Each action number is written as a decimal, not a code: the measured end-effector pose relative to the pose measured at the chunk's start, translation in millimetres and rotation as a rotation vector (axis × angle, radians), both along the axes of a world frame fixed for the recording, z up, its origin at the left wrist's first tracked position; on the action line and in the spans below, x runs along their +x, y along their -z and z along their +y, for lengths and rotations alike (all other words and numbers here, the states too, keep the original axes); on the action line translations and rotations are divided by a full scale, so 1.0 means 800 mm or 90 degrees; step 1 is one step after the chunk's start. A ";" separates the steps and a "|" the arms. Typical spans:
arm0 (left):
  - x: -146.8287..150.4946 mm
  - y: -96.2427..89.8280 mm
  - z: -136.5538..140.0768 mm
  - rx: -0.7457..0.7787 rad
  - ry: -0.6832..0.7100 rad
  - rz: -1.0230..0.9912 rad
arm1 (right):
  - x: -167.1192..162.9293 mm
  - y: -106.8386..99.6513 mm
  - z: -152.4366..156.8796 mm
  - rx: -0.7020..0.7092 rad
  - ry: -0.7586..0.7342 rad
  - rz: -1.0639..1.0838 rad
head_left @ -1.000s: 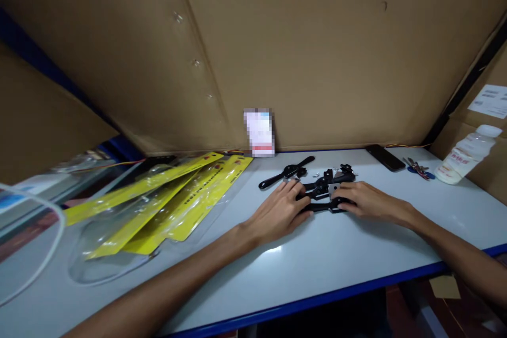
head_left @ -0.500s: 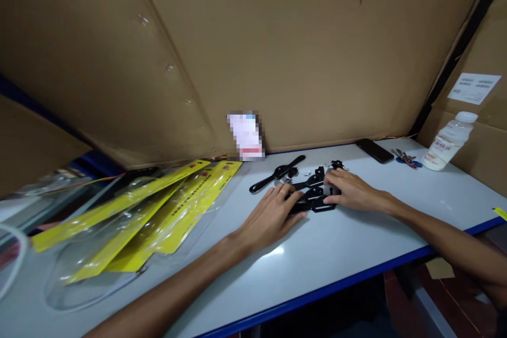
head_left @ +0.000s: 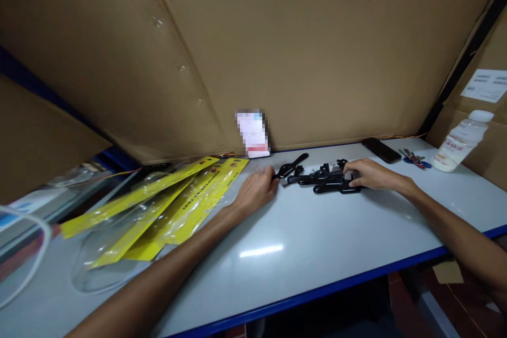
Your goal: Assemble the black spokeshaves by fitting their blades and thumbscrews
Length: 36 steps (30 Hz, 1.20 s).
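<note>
So, the left hand (head_left: 258, 189), knuckles up, is curled around one end of a black tool (head_left: 287, 170) near the table's (head_left: 325, 237) far edge, hiding that end; the right hand (head_left: 366, 173) arches over neighbouring black pieces (head_left: 330, 188), fingertips indistinct, grip impossible to tell

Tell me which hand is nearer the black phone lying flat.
Right. The right hand is in front and slightly left of the black phone; the left hand is much farther left, by the black tools.

On table (head_left: 317, 237): packages (head_left: 203, 200) left | tools (head_left: 330, 189) centre | phone (head_left: 382, 150), keys (head_left: 412, 156), bottle (head_left: 459, 145) right
</note>
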State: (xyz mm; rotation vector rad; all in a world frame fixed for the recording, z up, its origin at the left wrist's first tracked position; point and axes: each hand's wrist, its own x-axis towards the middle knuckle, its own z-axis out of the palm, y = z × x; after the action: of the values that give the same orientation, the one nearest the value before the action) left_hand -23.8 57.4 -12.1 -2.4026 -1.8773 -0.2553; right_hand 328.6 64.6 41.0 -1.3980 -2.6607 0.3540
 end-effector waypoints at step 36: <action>0.052 -0.030 -0.099 0.031 0.378 -0.019 | 0.004 0.025 0.029 0.195 0.133 0.165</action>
State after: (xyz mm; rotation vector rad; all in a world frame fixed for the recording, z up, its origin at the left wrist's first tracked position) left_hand 17.7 -21.5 12.3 -2.8675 -1.0971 -0.3647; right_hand 331.4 87.5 21.2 -1.4059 -2.2258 0.0920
